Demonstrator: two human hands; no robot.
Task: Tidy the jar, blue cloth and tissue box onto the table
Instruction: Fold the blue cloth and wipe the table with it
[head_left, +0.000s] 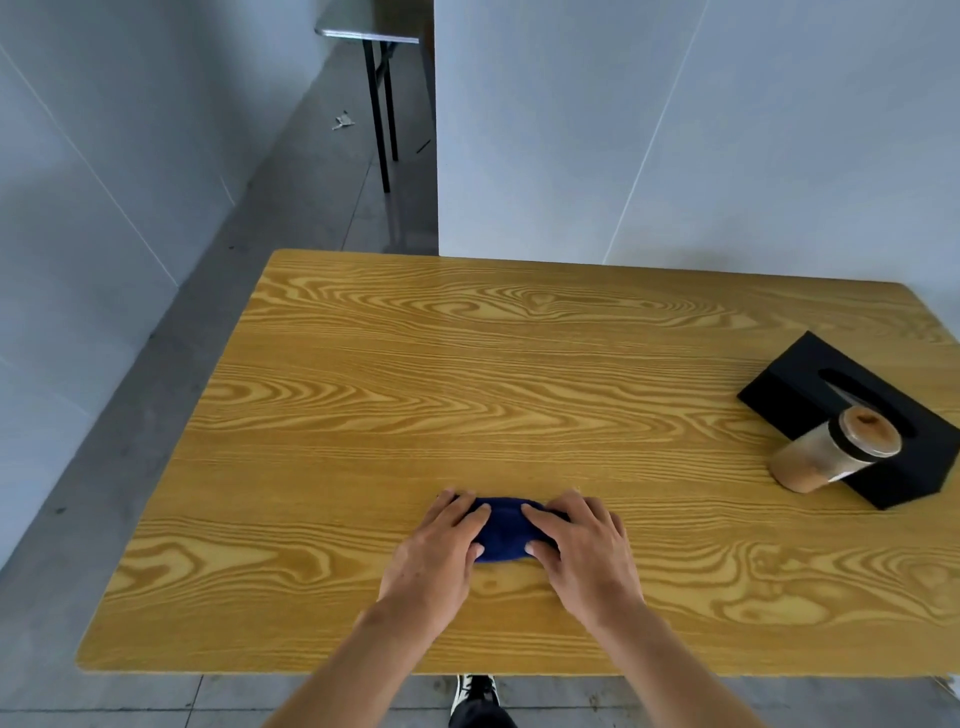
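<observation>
Shoe (475, 693) at bottom edge, on grey floor (130, 493) just below table's near edge. It's black and white, only partly in frame.

Both forearms reach up over wood-grain table (467, 374). Left hand (441, 545) and right hand (582, 545) lie palm-down side by side, fingers flat and spread, pressing on cloth (506, 530). No curl, no pinch: neither hand is gripping anything, just flattened on top.

Cloth is dark blue, bunched into a small flat wad, near the table's front-centre. Only the middle strip shows between the hands; both ends are covered by fingers, so its full outline is hidden.

Jar (836, 449) stands far right on the table, upright-ish (wide-angle lens makes it look tilted). Clear body, filled with brown powder, dark band at the neck, see-through lid. It sits just in front of the tissue box (810, 384), overlapping it in view; cannot tell whether they touch.

Box is black, flat, set at an angle to the table edge, with an oval slot on top. Its right corner runs out of frame. Tissue in the slot: too dark to tell.

Jar and box are well apart from cloth and hands.

Behind the table: white wall panels (675, 130). Far back left, a second table (363, 34) with black legs, and a small scrap (343, 122) on the floor beside it.
</observation>
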